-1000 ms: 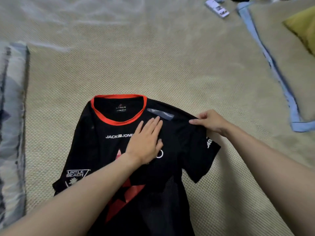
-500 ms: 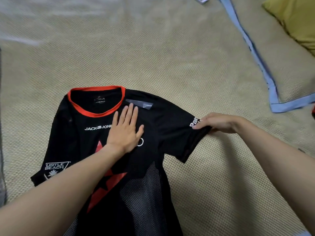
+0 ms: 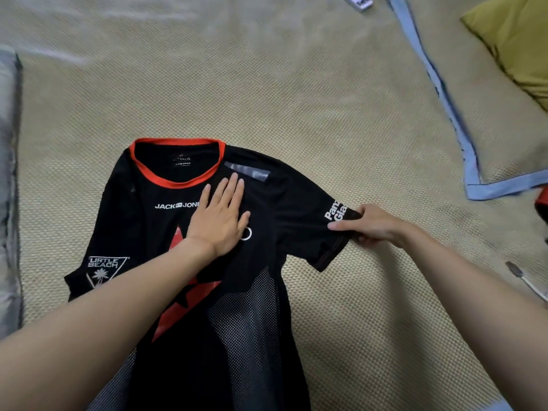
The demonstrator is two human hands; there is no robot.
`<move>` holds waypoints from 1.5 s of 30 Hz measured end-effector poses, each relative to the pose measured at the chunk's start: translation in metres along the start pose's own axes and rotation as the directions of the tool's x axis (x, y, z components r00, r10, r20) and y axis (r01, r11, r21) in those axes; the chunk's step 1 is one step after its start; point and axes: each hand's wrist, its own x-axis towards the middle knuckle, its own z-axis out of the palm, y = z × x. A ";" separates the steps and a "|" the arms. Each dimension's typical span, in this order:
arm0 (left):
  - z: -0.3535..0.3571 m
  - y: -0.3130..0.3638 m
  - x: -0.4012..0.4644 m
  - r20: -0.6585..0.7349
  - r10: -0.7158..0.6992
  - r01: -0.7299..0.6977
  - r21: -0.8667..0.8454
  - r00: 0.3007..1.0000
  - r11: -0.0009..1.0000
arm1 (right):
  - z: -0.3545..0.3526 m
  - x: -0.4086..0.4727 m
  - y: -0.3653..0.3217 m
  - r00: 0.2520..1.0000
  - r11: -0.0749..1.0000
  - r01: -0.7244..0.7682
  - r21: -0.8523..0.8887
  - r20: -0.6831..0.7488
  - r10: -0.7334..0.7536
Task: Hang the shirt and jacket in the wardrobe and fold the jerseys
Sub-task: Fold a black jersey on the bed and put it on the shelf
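One jersey (image 3: 267, 221), black with a red collar, lies face up on the woven mat (image 3: 296, 93), neck away from the person, its lower part running out of the bottom of the view. The left hand (image 3: 221, 221) lies flat on the chest just below the collar, fingers straight and close together; this looks meant to pin the cloth so it does not slide. The right hand (image 3: 376, 225) pinches the hem end of the sleeve (image 3: 323, 232) between thumb and fingers and holds it drawn out sideways, probably to flatten it before the first fold. The other sleeve lies spread, partly under the left forearm.

Nothing lies on the mat close around the jersey, so a fold inward seems unobstructed. Well apart to the right is a second mat edged in blue trim (image 3: 450, 114), with a yellow cushion (image 3: 516, 46) on it. A small white object (image 3: 360, 2) sits at the top edge, too cropped to name. Grey cloth (image 3: 7, 188) runs along the left edge, and a bit of red (image 3: 542, 203) shows at the right edge.
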 end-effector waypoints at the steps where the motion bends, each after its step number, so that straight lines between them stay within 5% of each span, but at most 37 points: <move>1: 0.001 -0.001 -0.012 -0.037 0.020 -0.020 -0.008 0.999 1.000 | 0.006 -0.002 -0.003 0.999 0.998 0.002 -0.055 -0.032 -0.004; 7: 0.022 0.005 -0.079 -0.095 0.204 -0.202 0.031 0.974 0.979 | 0.047 -0.027 -0.004 0.892 0.938 -0.271 -0.217 -0.423 0.160; 12: 0.038 0.040 -0.086 -0.045 0.112 -0.114 -0.035 0.993 0.993 | 0.089 -0.054 0.015 0.979 0.947 -0.101 0.303 -0.137 0.148; 21: 0.051 0.043 -0.085 -0.031 0.082 -0.084 -0.047 0.996 0.995 | 0.094 -0.060 0.034 0.984 0.800 -0.100 0.592 -0.060 0.167; 31: 0.053 0.048 -0.085 -0.031 0.073 -0.074 -0.039 0.997 0.997 | 0.088 -0.067 0.045 0.992 0.821 -0.125 0.558 0.046 0.119; 37: 0.048 0.046 -0.086 -0.018 0.087 -0.088 -0.067 0.996 0.994 | 0.095 -0.071 0.050 0.991 0.808 -0.101 0.581 -0.015 0.134; 42: 0.031 0.033 -0.107 -0.042 0.121 -0.124 -0.063 0.992 0.990 | 0.115 -0.083 0.033 0.967 0.822 0.061 0.567 -0.238 0.093; 45: 0.016 0.004 -0.135 -0.091 -0.021 0.010 -0.115 0.996 0.993 | 0.152 -0.094 0.001 0.982 0.869 0.150 0.472 -0.171 -0.077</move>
